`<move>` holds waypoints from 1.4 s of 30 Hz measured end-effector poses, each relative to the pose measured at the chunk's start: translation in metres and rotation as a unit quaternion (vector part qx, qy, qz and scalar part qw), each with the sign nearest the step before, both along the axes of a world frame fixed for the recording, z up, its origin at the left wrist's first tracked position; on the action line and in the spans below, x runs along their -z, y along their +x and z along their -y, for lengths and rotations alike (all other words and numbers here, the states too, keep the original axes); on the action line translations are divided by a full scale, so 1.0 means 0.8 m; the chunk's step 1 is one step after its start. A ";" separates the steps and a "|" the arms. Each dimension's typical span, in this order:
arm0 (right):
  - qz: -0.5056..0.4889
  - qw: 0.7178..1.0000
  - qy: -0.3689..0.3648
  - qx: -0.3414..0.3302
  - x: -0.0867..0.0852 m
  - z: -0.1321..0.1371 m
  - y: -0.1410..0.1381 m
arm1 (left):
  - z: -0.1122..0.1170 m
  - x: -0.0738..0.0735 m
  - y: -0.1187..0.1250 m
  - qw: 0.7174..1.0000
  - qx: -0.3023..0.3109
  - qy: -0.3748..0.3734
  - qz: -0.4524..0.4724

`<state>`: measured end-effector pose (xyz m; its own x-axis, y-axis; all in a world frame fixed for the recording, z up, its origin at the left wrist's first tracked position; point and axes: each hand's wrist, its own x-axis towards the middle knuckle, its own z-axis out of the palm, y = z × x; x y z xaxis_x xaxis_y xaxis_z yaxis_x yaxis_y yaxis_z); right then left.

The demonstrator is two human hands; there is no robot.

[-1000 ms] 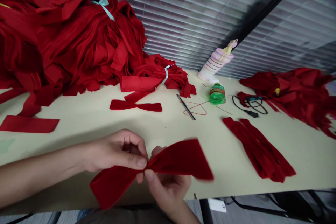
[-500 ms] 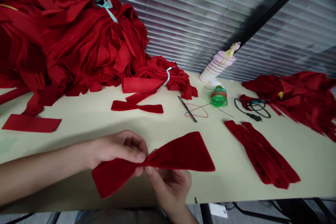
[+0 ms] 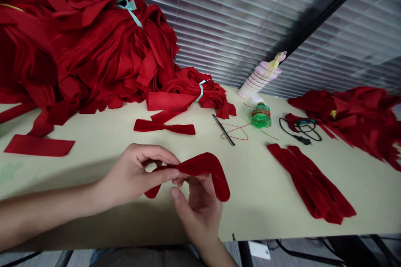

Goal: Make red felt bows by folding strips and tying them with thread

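Head view, and here's the red velvet bow (image 3: 200,166) right in my grip, held just above the cream table (image 3: 275,204) near its front edge. It's folded into an arch, with a tail dropping on each side. My left arm (image 3: 40,212) comes in low from the left, wrist bent, and my left hand (image 3: 138,173) has its thumb and fingers (image 3: 156,153) closed on the pinched middle. My right hand (image 3: 200,212) rises from below, cupped and loose: its fingers (image 3: 200,185) curl up under the velvet, touching it, while the thumb spreads clear.

So that's two hands and one bow between them. Out on the table there's one more pinched bow (image 3: 163,127) lying flat, one loose strip (image 3: 39,145) off to the left, and one stack of strips (image 3: 310,183) to the right. Farther back, I count two heaps: a huge one of red strips (image 3: 103,50) on the left and a smaller one (image 3: 351,117) on the right. One bundle (image 3: 184,91), tied with pale blue ribbon, sits against the big heap. Beyond my hands are one green plastic bottle (image 3: 261,115), one pink-and-white cone (image 3: 258,79), one black cable (image 3: 300,129) and one slim tool (image 3: 223,129) lying on red thread (image 3: 234,132), all in front of the window blinds (image 3: 238,21).
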<state>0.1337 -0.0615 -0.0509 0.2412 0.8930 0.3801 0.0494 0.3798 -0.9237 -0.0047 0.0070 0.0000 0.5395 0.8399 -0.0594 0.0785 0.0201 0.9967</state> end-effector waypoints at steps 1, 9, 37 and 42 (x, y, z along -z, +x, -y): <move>0.021 1.000 0.003 0.018 0.003 0.000 0.000 | 0.003 0.001 0.001 1.000 0.005 -0.020 0.006; 0.078 0.995 -0.030 0.061 0.018 0.003 -0.001 | 0.014 0.004 0.004 0.999 -0.023 0.008 0.023; -0.099 0.987 -0.124 -0.028 -0.006 -0.008 0.007 | -0.014 0.004 0.001 0.997 0.056 -0.020 -0.058; -0.046 0.991 -0.126 0.010 -0.004 -0.006 0.008 | -0.010 0.005 0.001 0.995 0.062 0.057 -0.059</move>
